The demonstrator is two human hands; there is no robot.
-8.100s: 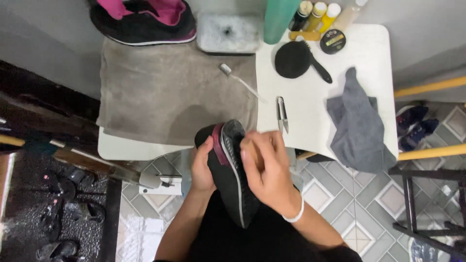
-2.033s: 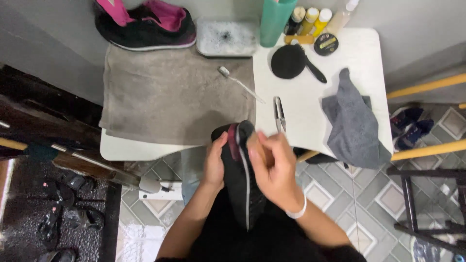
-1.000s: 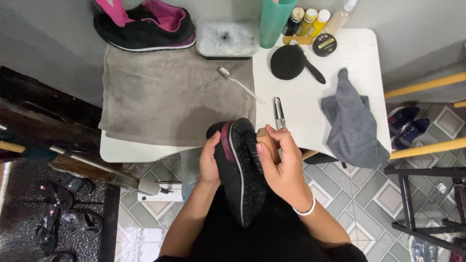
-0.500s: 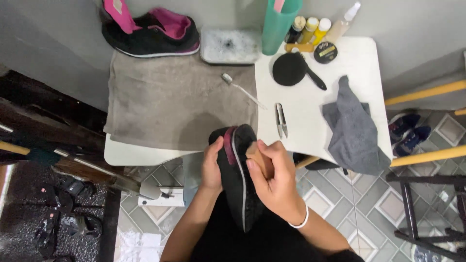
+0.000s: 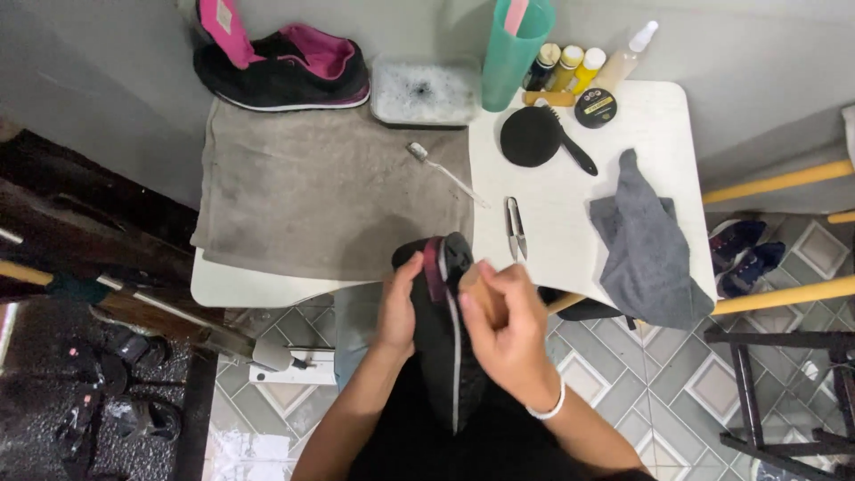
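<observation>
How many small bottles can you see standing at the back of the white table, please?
4: a dark bottle, two yellow-capped bottles and a pale nozzle-topped bottle, in a row right of the teal cup. The cup may hide more.

A small shoe-cleaning corner of a home: a white worktop (image 5: 570, 223) on a patterned tiled floor (image 5: 641, 392) carries a grey towel (image 5: 329, 196), soapy water tray (image 5: 423, 91), toothbrush (image 5: 445, 174), round brush (image 5: 539, 138) and polish tin (image 5: 596, 107).

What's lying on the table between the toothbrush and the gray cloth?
Small metal snips lie on the white table between toothbrush and gray cloth, seen from the head view.
</observation>
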